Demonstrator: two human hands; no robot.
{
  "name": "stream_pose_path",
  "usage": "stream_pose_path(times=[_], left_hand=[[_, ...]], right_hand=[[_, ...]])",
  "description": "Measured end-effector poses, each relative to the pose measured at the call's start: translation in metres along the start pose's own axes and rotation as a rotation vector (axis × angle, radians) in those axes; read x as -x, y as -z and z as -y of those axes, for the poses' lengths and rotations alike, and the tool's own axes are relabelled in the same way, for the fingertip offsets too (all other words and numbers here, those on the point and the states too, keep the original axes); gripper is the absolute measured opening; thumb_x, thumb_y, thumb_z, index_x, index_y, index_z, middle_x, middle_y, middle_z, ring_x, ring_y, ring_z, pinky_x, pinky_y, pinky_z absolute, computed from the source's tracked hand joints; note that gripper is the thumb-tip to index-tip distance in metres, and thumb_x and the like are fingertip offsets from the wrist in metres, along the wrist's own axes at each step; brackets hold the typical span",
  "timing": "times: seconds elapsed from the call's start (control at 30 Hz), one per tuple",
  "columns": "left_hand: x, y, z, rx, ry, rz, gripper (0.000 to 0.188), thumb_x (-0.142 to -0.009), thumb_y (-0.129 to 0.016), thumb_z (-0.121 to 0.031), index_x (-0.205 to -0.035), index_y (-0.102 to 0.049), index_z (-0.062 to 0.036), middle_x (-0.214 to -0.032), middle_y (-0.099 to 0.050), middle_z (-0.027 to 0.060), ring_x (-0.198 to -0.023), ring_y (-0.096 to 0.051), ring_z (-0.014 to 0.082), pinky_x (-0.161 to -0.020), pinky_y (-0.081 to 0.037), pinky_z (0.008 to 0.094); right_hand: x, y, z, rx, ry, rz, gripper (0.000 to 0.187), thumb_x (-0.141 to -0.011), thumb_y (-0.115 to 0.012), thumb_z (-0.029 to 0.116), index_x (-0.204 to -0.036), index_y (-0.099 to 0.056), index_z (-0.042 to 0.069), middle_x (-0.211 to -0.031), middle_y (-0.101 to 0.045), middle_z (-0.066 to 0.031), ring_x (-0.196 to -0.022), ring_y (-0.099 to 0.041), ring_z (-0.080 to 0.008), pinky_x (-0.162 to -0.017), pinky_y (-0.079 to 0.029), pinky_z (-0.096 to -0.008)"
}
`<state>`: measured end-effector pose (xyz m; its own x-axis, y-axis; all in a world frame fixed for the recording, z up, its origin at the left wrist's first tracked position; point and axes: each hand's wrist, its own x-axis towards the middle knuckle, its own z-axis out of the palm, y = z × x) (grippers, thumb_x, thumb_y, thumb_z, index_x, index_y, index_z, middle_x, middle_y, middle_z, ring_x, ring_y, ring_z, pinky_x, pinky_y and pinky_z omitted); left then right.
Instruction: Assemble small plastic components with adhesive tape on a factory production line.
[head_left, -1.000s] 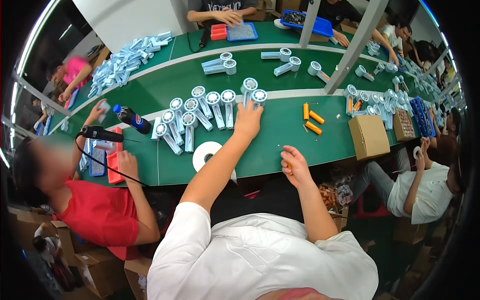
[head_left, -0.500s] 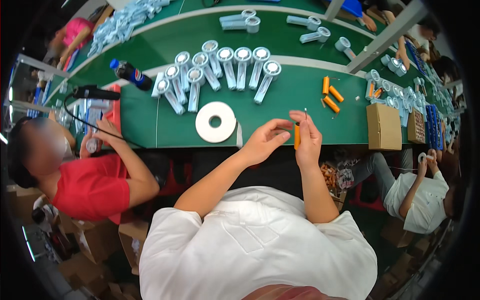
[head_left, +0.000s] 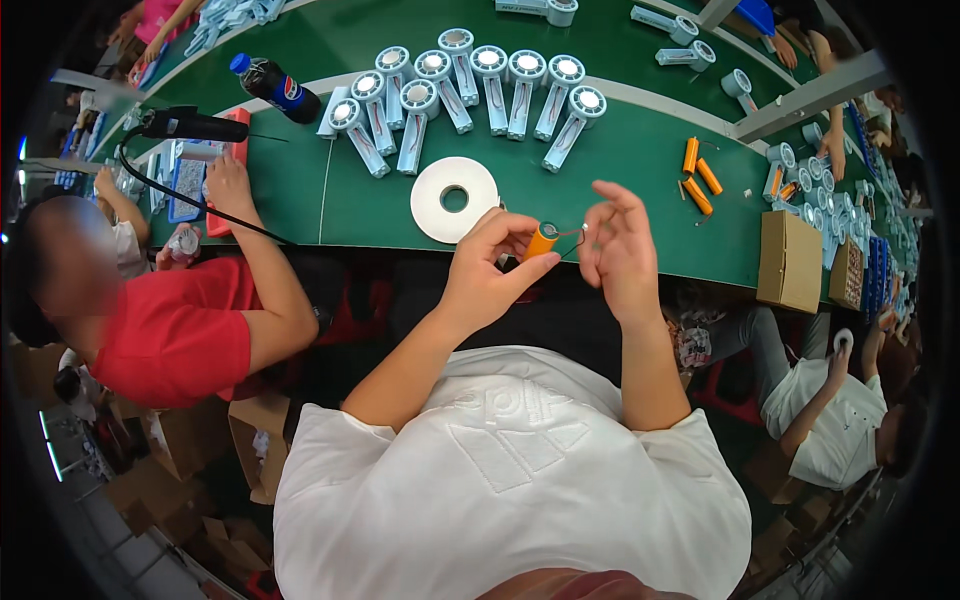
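Between the thumb and fingers of my left hand point(head_left: 478, 277) is an orange cylindrical battery point(head_left: 540, 242), tilted over the bench's near edge. Thin wires point(head_left: 570, 234) run from its end to a small white plug beside my right hand point(head_left: 628, 265). That hand is raised with its fingers apart, and whether a fingertip touches the plug I cannot tell. Just beyond my left hand lies a white roll of tape point(head_left: 424, 208). Several light blue handheld fans point(head_left: 418, 97) lie in a loose row behind the roll.
Several loose orange batteries point(head_left: 709, 177) lie to the right, near a cardboard box point(head_left: 787, 262). A metal post point(head_left: 810, 97) rises behind them. At left are a cola bottle point(head_left: 275, 88), a black cabled tool point(head_left: 190, 124) and a co-worker in red point(head_left: 185, 345).
The orange battery has passed from my right hand to my left. My right hand has opened beside the wires. The view has shifted, so the bench items appear displaced.
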<state>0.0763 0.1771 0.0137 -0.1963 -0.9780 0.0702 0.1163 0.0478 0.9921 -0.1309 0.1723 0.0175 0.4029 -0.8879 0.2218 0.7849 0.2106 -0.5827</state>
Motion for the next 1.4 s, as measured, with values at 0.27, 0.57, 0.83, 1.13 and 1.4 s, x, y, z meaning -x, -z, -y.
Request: stream_pose_path(times=[0.27,0.57,0.83,1.13,1.4], left_hand=[[0.006,0.004,-0.002,0.022,0.038,-0.001,0.029,-0.086,-0.084,-0.003,-0.11,-0.067,-0.0006,-0.099,-0.061,0.005,-0.084,-0.06,0.0136,-0.081,-0.054,0.0255],[0.015,0.015,-0.004,0.089,0.159,0.123,0.031,-0.086,-0.08,0.004,-0.113,-0.065,-0.0006,-0.111,-0.064,0.0074,-0.094,-0.065,0.0158,-0.088,-0.057,0.0253],[-0.007,0.042,-0.023,-0.707,-0.076,0.196,0.042,-0.08,-0.087,-0.013,-0.117,-0.069,-0.003,-0.143,-0.051,0.0132,-0.121,-0.057,0.0278,-0.1,-0.052,0.0383],[-0.016,0.108,0.004,-1.315,-0.275,0.3,0.052,-0.069,-0.089,-0.018,-0.115,-0.069,-0.0075,-0.159,-0.042,0.0149,-0.146,-0.037,0.0394,-0.119,-0.035,0.0499],[-0.013,0.091,0.009,-1.019,-0.409,0.121,0.05,-0.071,-0.085,-0.028,-0.108,-0.06,-0.0037,-0.164,-0.034,0.0188,-0.149,-0.027,0.0432,-0.12,-0.026,0.0556]], right_hand=[[0.001,-0.009,-0.013,0.05,0.079,-0.09,0.059,-0.09,-0.06,-0.005,-0.148,-0.049,0.003,-0.101,-0.06,-0.0088,-0.067,-0.052,-0.014,-0.056,-0.041,-0.0202],[0.009,-0.042,-0.009,1.27,0.031,-0.073,0.052,-0.083,-0.068,-0.015,-0.129,-0.065,0.009,-0.098,-0.067,-0.0082,-0.058,-0.048,-0.0054,-0.052,-0.04,-0.0192],[0.033,0.013,-0.042,1.031,0.04,-0.323,0.054,-0.083,-0.071,-0.013,-0.13,-0.062,0.011,-0.101,-0.069,-0.0078,-0.064,-0.051,-0.0052,-0.053,-0.04,-0.018],[0.008,0.041,-0.033,0.411,-0.147,-0.519,0.062,-0.087,-0.07,-0.01,-0.141,-0.053,0.014,-0.104,-0.071,-0.0106,-0.075,-0.06,-0.0092,-0.057,-0.043,-0.0166],[-0.028,0.025,-0.027,0.379,-0.299,-0.386,0.064,-0.087,-0.069,-0.011,-0.145,-0.051,0.01,-0.104,-0.073,-0.0144,-0.081,-0.068,-0.0135,-0.067,-0.051,-0.0177]])
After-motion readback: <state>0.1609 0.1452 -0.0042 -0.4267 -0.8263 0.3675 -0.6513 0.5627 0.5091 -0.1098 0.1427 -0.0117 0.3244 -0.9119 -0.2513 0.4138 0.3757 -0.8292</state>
